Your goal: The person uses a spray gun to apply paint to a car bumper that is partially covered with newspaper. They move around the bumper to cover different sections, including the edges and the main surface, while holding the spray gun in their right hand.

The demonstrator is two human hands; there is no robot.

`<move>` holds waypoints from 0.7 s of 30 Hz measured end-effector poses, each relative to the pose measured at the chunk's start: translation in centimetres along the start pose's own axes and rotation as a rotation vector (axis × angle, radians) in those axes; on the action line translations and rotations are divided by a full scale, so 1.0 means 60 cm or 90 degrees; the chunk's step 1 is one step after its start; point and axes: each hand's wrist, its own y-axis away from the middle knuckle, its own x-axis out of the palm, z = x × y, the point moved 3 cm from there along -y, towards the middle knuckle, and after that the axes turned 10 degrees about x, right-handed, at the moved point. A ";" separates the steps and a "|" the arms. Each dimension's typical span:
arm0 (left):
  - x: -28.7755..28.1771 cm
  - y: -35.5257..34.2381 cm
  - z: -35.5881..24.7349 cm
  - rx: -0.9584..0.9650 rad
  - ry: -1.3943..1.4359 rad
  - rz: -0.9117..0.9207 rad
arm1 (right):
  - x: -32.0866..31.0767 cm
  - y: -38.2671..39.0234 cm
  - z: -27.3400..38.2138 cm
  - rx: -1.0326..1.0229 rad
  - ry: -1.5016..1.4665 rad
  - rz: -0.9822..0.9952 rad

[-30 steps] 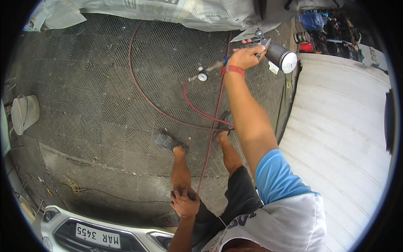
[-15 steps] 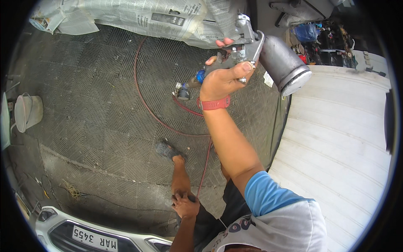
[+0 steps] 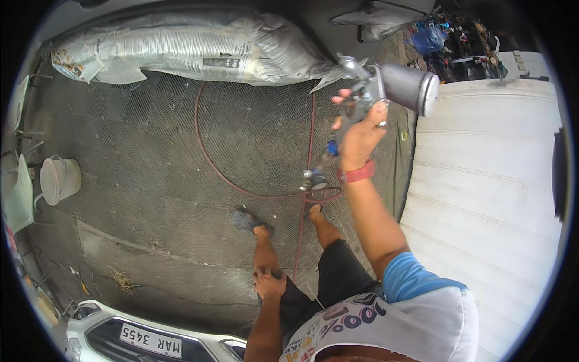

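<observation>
The spray gun (image 3: 360, 104) is held in the right hand (image 3: 360, 137), near the paper (image 3: 181, 55). Its cup (image 3: 405, 86) has just been turned more sideways, so the aim seems changed. The left hand (image 3: 269, 285) is rested at the knee; its grip cannot be told.

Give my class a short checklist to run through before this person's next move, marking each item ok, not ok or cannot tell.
1. Spray gun supported: ok; the right hand grips it.
2. Left hand away from the spray gun: ok; it rests on the left leg.
3. Floor free of hose: not ok; the red hose curves across it.
4. Pressure gauge reading: cannot tell; its dial cannot be read here.
5. Cap tight on the metal cup: cannot tell; it covers the end, but tightness does not show.
</observation>
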 end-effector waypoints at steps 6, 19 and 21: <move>0.015 0.027 0.019 0.018 0.307 -0.126 | -0.115 -0.085 0.080 -0.035 0.070 -0.029; 0.068 0.211 0.005 -0.116 0.529 -0.220 | -0.195 -0.206 0.177 0.116 0.088 0.169; 0.090 0.219 -0.010 -0.095 0.516 -0.237 | -0.231 -0.250 0.184 0.091 0.145 0.123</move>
